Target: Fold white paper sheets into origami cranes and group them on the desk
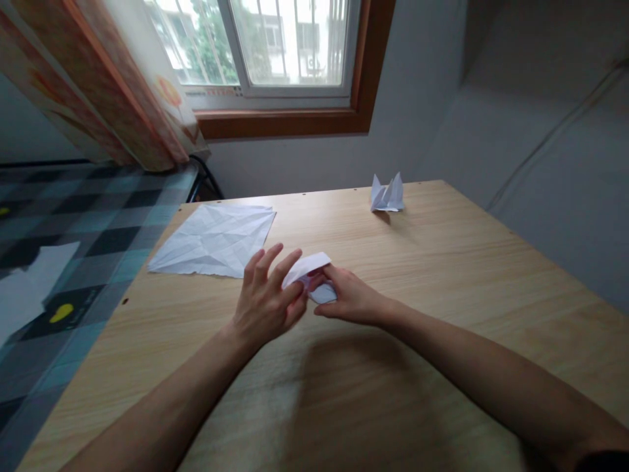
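Between my hands, a little above the wooden table (236,406), is a piece of folded white paper (314,262) with an opening on its near side. My right hand (351,296) grips its right side, the thumb below and fingers reaching inside the fold. On the left side, my left hand (269,295) pinches the paper's edge with thumb and forefinger, while its other fingers spread upward. The fingertips inside the fold are partly hidden.
A creased white paper sheet (216,239) lies flat at the table's far left. A folded paper figure (387,195) stands near the back edge. Left of the table is a checkered bed cover (122,248) with white paper sheets (46,272) on it. A window (295,42) is behind.
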`<state>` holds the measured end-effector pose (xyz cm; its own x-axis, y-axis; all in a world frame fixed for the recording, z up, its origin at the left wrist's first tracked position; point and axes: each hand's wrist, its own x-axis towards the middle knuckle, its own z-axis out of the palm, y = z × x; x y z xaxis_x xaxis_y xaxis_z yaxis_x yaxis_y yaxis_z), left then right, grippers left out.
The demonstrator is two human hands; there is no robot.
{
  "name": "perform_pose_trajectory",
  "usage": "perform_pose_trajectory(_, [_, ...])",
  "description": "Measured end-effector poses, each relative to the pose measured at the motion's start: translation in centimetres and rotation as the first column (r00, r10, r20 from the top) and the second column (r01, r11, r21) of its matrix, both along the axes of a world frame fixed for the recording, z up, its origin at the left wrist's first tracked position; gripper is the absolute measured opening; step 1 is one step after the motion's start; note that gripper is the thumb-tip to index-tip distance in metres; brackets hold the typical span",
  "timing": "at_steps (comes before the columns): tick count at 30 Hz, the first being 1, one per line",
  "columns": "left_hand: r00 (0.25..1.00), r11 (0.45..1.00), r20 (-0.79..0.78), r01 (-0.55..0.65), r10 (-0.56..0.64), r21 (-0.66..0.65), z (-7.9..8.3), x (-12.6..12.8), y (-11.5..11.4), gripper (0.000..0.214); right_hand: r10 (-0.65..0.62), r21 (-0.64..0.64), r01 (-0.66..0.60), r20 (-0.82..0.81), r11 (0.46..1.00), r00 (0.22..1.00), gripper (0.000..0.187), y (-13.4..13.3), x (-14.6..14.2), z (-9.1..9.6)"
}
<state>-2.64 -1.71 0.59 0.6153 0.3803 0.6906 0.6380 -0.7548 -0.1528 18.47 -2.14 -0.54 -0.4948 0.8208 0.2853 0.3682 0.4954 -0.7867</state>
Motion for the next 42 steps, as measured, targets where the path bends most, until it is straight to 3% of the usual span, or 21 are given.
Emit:
perform_pose_trajectory(5, [0.999,0.999,-0.030,-0.036,0.036,-0.002,0.0,-0.1,-0.1,0.017,-0.052,0.048,0.052,0.011,0.997,0.999,0.018,0.0,0.3,0.0])
perform_pose_trajectory(13, [0.988,0.983,-0.048,-0.152,0.147,-0.105,-0.1,-0.2,0.5,0.010,-0.097,0.146,0.089,0.046,0.985,0.994,0.014,0.1,0.2,-0.3])
perform_pose_trajectory(21, [0.968,0.960,0.056,-0.235,0.246,-0.150,-0.8,-0.5,1.3,0.075,0.003,0.315,-0.063,0.187,0.947,0.982,0.014,-0.3,0.0,-0.1])
perform_pose_trajectory(24, [0.937,0.931,0.104,-0.310,0.333,-0.191,-0.7,-0.5,1.5,0.078,0.022,0.359,-0.133,0.295,0.924,0.955,0.010,-0.7,-0.1,0.2])
perform_pose_trajectory(27, [0.909,0.919,0.179,-0.343,0.377,-0.195,-0.7,-0.6,1.5,0.057,0.014,0.403,-0.205,0.428,0.892,0.904,0.017,-1.2,-0.3,0.4])
perform_pose_trajectory(30, [0.928,0.933,0.191,-0.273,0.319,-0.232,-0.7,-0.7,1.4,0.013,-0.022,0.447,-0.228,0.487,0.865,0.873,0.025,-1.4,-0.5,0.5])
perform_pose_trajectory(33, [0.995,0.926,0.064,-0.046,0.075,-0.375,-0.5,-0.6,1.2,0.021,-0.071,0.482,-0.202,0.489,0.853,0.870,0.024,-1.4,-0.8,0.3])
perform_pose_trajectory(35, [0.999,0.900,-0.008,0.026,-0.033,-0.435,-0.2,-0.4,1.1,0.020,-0.069,0.492,-0.201,0.478,0.847,0.876,0.021,-1.2,-0.9,0.1])
perform_pose_trajectory(39, [0.996,0.878,-0.090,-0.033,-0.012,-0.478,0.0,-0.1,1.3,0.027,0.010,0.493,-0.232,0.412,0.839,0.911,0.019,-1.0,-0.7,-0.1])
perform_pose_trajectory(42, [0.992,0.867,-0.122,-0.038,-0.026,-0.497,-0.1,-0.1,1.4,0.031,0.072,0.509,-0.310,0.434,0.803,0.898,0.022,-0.8,-0.2,0.0])
